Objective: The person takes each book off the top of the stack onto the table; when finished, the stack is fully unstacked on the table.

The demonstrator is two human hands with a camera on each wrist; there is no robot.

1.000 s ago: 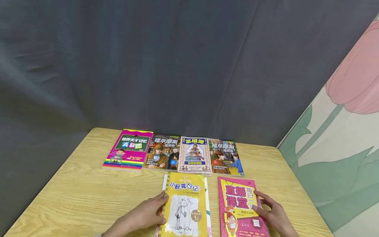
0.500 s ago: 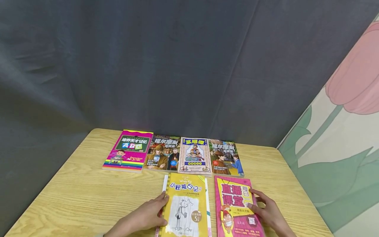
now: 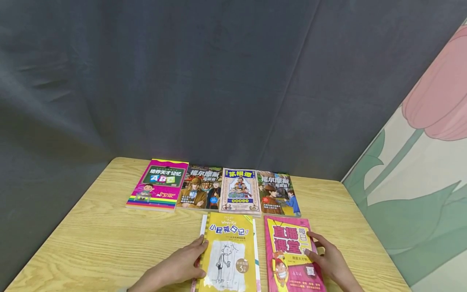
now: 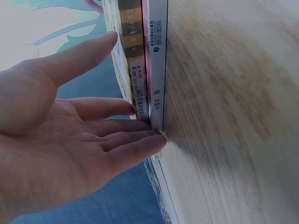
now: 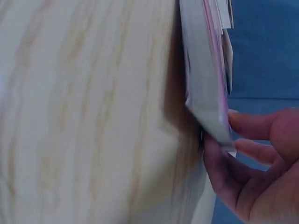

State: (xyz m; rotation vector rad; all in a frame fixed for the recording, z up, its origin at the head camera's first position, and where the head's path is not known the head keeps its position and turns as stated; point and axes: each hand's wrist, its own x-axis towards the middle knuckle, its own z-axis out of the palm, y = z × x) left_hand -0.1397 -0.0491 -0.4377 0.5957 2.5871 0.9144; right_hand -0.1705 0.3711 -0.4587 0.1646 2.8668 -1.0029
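Note:
Two hands work at the near part of the table. My left hand lies along the left side of a small stack topped by a yellow book. In the left wrist view its fairly straight fingers touch the spines of the stacked books. My right hand pinches the right edge of a pink book. In the right wrist view the thumb is on its cover and fingers are under the pages, that edge slightly raised. A narrow gap separates the pink book from the stack.
Behind lies a row of books: a magenta ABC book, a dark detective-cover book, a cream book and another dark book. The wooden table ends at a dark curtain. A tulip-painted wall stands right.
My right hand has shifted the pink book a little left, closer to the yellow-topped stack. In the last half second it has barely moved. The left hand has stayed against the stack.

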